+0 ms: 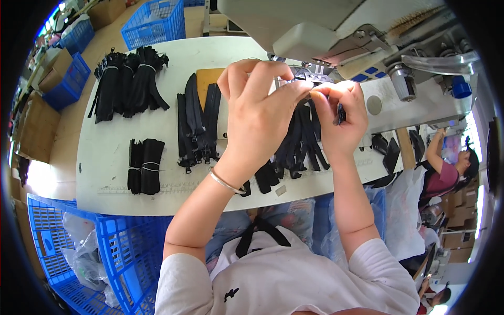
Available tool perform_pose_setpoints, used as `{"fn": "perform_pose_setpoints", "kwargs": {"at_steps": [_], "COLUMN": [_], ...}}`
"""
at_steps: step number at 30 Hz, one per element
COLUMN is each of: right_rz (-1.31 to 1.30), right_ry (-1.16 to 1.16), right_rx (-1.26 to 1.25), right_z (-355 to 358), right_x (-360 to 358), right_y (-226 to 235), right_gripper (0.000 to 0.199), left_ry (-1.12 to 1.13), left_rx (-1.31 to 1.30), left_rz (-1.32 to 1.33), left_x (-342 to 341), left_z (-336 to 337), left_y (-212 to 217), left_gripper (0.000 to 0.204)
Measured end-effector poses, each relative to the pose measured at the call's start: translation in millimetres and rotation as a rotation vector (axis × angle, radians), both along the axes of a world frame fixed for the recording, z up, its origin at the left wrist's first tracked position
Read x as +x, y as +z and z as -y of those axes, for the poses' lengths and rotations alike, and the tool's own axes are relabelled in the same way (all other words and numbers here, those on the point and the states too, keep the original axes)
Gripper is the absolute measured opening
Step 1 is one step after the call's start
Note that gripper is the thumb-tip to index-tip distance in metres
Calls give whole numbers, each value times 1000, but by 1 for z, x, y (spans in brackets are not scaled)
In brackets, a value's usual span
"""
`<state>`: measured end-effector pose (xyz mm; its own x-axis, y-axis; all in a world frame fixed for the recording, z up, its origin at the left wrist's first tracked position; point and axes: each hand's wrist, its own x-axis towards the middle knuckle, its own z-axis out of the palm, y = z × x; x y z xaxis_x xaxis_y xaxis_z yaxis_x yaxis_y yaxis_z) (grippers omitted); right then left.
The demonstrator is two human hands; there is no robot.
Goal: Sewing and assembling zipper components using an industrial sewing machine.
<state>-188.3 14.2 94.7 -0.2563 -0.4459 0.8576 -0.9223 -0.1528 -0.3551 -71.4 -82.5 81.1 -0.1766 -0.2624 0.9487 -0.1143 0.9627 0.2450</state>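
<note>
Beneath the sewing machine (278, 21), our two hands meet with their thumb tips almost touching. Our right hand (347, 118) has its fingers curled narrowly around a small black piece (340, 114), whose end pokes out of the fist. Our left hand (258, 105) brings thumb and forefinger close together beside it; we cannot tell whether anything is pinched there. Black zippers (302, 139) lie fanned on the tabletop (107, 152) just below our fingers, between the two forearms. The left hand and wrist, with a bracelet (224, 181), block part of our view of them, and the machine overhangs the fingertips.

Left of that hand, more loose zippers (195, 126) lie partly over a yellow board (203, 79). Farther left we see tied bundles (128, 84) and, nearer us, two smaller rolls (144, 167). A blue basket (113, 226) with clear plastic bags (86, 252) stands beside the near left corner, and a co-worker (441, 176) sits off to the right.
</note>
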Motion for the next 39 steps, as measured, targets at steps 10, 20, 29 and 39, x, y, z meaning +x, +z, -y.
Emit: {"fn": "perform_pose_setpoints", "kwargs": {"at_steps": [10,20,29,39], "right_rz": [40,171,180,215], "right_ry": [-120,-106,-112,-86], "right_rx": [60,49,47,31], "right_z": [15,18,18,18], "right_x": [-3,-4,-4,-5], "right_y": [3,0,-3,-4], "right_gripper": [15,12,12,12], "left_ry": [-140,-211,-213,-179], "left_rx": [246,466,474,464], "left_rz": [-176,-231,-234,-209], "left_x": [-8,-11,-11,-10], "left_z": [8,1,-1,1], "left_y": [-9,-6,-5,-5], "left_gripper": [14,14,16,15]}}
